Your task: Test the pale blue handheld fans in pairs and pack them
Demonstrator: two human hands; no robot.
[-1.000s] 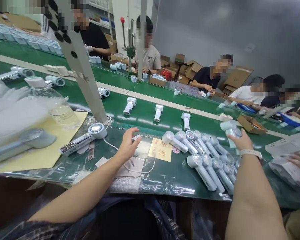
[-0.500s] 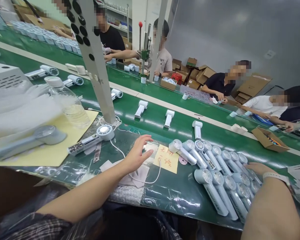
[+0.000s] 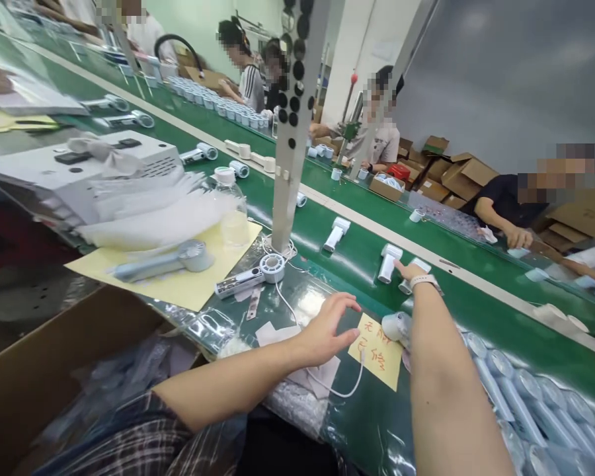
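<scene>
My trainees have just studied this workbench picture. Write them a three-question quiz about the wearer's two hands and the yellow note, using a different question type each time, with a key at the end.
1. True or false: the wearer's left hand is gripping a bottle.
2. Multiple choice: what colour is the handwriting on the yellow note?
A) Blue
B) Orange-red
C) Black
3. Short answer: what is the wearer's right hand reaching to, and where?

Key:
1. False; it is open, holding nothing.
2. B
3. Pale handheld fans on the green surface; whether its fingers are closed on one cannot be told.
</scene>
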